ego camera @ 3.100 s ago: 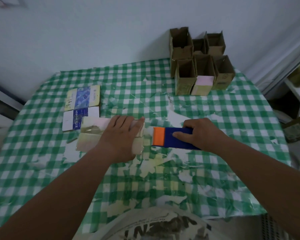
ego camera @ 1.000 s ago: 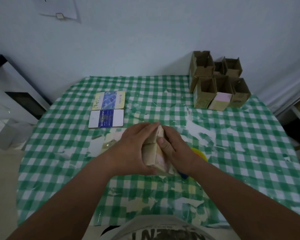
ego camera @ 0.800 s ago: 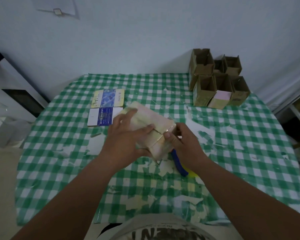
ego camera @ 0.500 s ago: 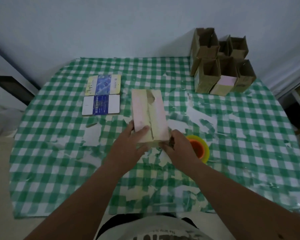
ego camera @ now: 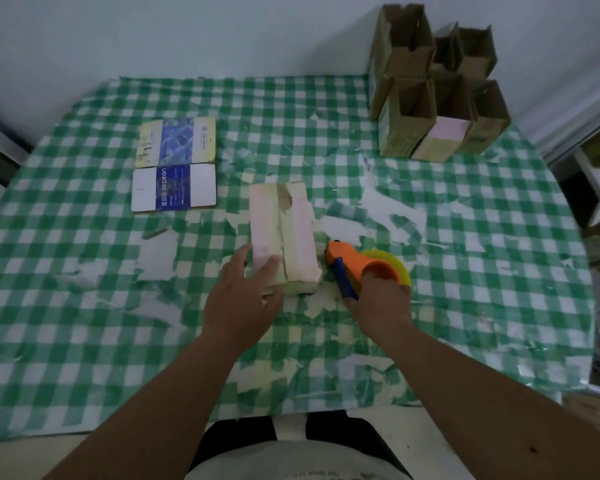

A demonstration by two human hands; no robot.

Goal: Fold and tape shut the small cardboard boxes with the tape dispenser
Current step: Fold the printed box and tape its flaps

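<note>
Checked tablecloth (ego camera: 84, 306); pale pink box (ego camera: 281, 233), flaps folded.

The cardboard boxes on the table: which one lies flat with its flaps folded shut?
The pale pink box under the left hand, beside the tape dispenser. The brown boxes in the far right corner stand upright, tops open.

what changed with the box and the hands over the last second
The box was turned and set down flat, flaps up, lengthwise away from the person. The right hand let go of it and took hold of the tape dispenser. The left hand stayed on the box's near end. The flat cards and open boxes stayed put.
</note>
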